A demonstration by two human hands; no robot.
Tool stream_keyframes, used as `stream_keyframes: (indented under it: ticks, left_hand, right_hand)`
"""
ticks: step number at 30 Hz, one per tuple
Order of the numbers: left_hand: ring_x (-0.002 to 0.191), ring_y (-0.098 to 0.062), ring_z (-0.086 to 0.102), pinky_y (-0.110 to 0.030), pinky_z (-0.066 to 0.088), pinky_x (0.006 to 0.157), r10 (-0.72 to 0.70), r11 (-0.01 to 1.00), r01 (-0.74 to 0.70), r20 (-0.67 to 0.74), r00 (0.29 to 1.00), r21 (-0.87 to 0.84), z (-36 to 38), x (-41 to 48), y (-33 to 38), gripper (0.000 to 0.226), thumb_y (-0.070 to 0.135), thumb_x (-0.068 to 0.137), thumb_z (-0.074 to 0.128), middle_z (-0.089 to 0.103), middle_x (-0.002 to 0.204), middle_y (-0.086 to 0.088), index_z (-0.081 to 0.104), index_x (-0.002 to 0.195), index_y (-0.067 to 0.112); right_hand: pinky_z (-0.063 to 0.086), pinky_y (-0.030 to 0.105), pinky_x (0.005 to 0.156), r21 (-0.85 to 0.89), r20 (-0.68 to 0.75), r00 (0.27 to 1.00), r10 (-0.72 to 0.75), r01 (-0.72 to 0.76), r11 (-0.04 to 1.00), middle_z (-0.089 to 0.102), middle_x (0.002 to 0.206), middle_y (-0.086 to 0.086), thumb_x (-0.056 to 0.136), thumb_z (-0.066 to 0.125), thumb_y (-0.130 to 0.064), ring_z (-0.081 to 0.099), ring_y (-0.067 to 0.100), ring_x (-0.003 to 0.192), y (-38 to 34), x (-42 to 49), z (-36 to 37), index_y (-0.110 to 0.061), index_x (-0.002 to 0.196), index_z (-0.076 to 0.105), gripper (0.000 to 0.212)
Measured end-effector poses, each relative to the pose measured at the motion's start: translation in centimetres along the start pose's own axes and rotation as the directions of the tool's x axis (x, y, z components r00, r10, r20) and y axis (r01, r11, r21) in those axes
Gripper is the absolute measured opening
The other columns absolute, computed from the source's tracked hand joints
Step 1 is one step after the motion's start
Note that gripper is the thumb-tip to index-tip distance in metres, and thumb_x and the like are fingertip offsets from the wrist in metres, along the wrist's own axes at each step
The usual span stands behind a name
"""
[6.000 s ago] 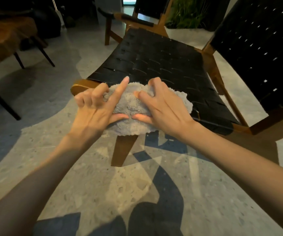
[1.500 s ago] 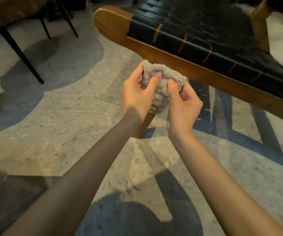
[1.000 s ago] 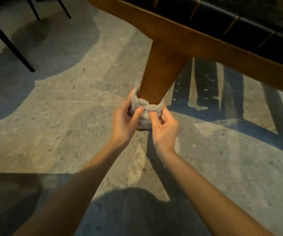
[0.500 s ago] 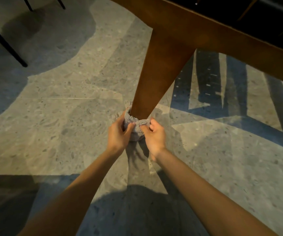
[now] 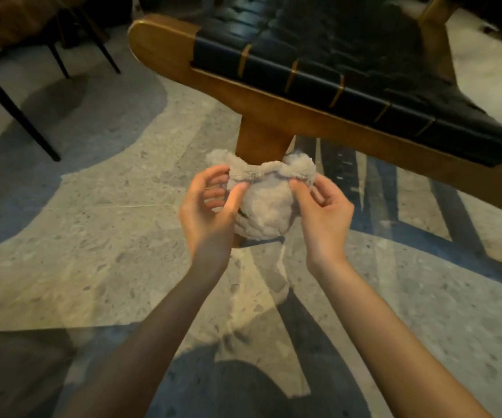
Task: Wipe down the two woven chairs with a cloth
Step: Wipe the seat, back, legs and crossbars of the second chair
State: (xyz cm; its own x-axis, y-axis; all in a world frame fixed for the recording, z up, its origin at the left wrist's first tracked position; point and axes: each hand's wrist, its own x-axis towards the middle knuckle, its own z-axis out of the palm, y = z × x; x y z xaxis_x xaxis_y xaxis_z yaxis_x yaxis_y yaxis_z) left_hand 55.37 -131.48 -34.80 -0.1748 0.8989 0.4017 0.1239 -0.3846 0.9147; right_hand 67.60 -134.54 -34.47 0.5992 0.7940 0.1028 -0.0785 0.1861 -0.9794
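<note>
A terrazzo floor (image 5: 92, 267) is seen below. The chair (image 5: 319, 86), with black woven seat and wooden frame, is set across the upper right; its leg (image 5: 258, 140) is partly hidden by the cloth (image 5: 263, 206). The cloth is held bunched before the leg, its top edge pinched at one end by the left hand (image 5: 210, 212) and at the other by the right hand (image 5: 319, 212), each grip clenched on it.

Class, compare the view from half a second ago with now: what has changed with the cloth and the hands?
The cloth has come up off the foot of the chair leg and is spread open between the left hand and right hand. Both hands still pinch its top edge.
</note>
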Motion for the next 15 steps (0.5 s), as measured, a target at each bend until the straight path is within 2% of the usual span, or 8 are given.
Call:
stream_keyframes:
  ticks: [2,5,9,10,11,13,14,15]
  left_hand:
    - [0.070,-0.003,0.057,-0.013,0.047,0.063,0.009,1.000,-0.011,0.071,0.997,0.023,0.4,-0.8,0.8,0.024,0.016,0.080,0.075,0.062,0.086,0.009,0.061,0.098,0.023]
    - [0.082,0.002,0.060,-0.007,0.048,0.067,0.004,0.987,-0.032,0.177,0.984,0.156,1.5,-2.4,1.3,0.021,0.025,0.086,0.068,0.062,0.096,0.009,0.057,0.105,0.023]
    - [0.088,-0.009,0.058,-0.002,0.044,0.066,-0.218,0.974,0.208,0.142,0.965,0.086,4.1,-5.5,1.0,0.016,0.029,0.086,0.065,0.058,0.106,0.002,0.053,0.095,0.034]
    - [0.088,-0.008,0.056,-0.005,0.045,0.063,-0.350,0.936,0.348,0.184,0.918,0.047,5.0,-6.3,1.0,0.019,0.032,0.084,0.067,0.056,0.111,0.003,0.052,0.095,0.036]
    - [0.090,-0.006,0.054,-0.010,0.045,0.064,-0.512,0.853,0.520,0.247,0.823,0.036,5.9,-7.1,1.0,0.025,0.038,0.082,0.069,0.053,0.119,0.004,0.052,0.101,0.038]
    - [0.106,-0.013,0.051,-0.030,0.048,0.072,-0.764,0.586,0.805,0.391,0.513,0.088,7.7,-8.1,1.5,0.060,0.051,0.074,0.070,0.044,0.136,0.004,0.043,0.126,0.040]
    - [0.118,-0.022,0.049,-0.040,0.049,0.077,-0.810,0.456,0.887,0.445,0.382,0.068,8.5,-8.3,1.7,0.079,0.053,0.070,0.072,0.041,0.143,0.001,0.034,0.138,0.041]
    - [0.125,-0.029,0.046,-0.049,0.048,0.080,-0.821,0.346,0.938,0.481,0.307,-0.008,9.1,-8.3,1.9,0.090,0.050,0.067,0.074,0.041,0.145,-0.002,0.027,0.143,0.041]
  right_hand:
    - [0.049,0.015,0.065,-0.028,0.023,1.000,0.011,-0.010,1.000,0.066,0.068,-0.014,0.089,0.065,-0.014,0.063,0.001,0.069,-0.8,-0.1,-2.0,-0.013,0.090,0.069,0.004]
    - [0.043,0.020,0.062,-0.046,-0.004,0.996,0.091,-0.091,0.995,0.053,0.073,0.008,0.091,0.063,-0.024,0.052,0.015,0.068,-1.6,0.0,-5.1,0.001,0.085,0.061,0.026]
    - [0.049,0.023,0.067,-0.004,-0.019,0.975,0.222,-0.222,0.975,0.064,0.081,0.003,0.093,0.059,-0.028,0.063,0.011,0.076,-2.5,0.2,-8.5,-0.015,0.081,0.057,0.018]
    - [0.050,0.028,0.072,0.036,-0.013,0.969,0.247,-0.247,0.968,0.064,0.083,0.004,0.094,0.058,-0.027,0.064,0.013,0.079,-2.7,0.3,-9.0,-0.014,0.082,0.056,0.017]
    - [0.049,0.032,0.075,0.077,-0.012,0.964,0.265,-0.263,0.962,0.064,0.085,0.005,0.094,0.058,-0.026,0.063,0.015,0.081,-2.9,0.3,-9.4,-0.010,0.087,0.056,0.017]
    - [0.050,0.039,0.083,0.146,-0.004,0.955,0.296,-0.293,0.945,0.066,0.093,0.010,0.095,0.056,-0.023,0.064,0.020,0.088,-3.3,0.5,-10.2,0.000,0.103,0.057,0.024]
    - [0.050,0.040,0.089,0.192,0.014,0.948,0.319,-0.315,0.929,0.068,0.101,0.010,0.096,0.054,-0.023,0.065,0.022,0.096,-3.5,0.6,-10.7,0.000,0.110,0.058,0.027]
    - [0.049,0.040,0.093,0.248,0.040,0.937,0.346,-0.345,0.905,0.069,0.108,0.010,0.097,0.053,-0.022,0.065,0.022,0.103,-3.7,0.6,-11.2,-0.002,0.115,0.059,0.029]
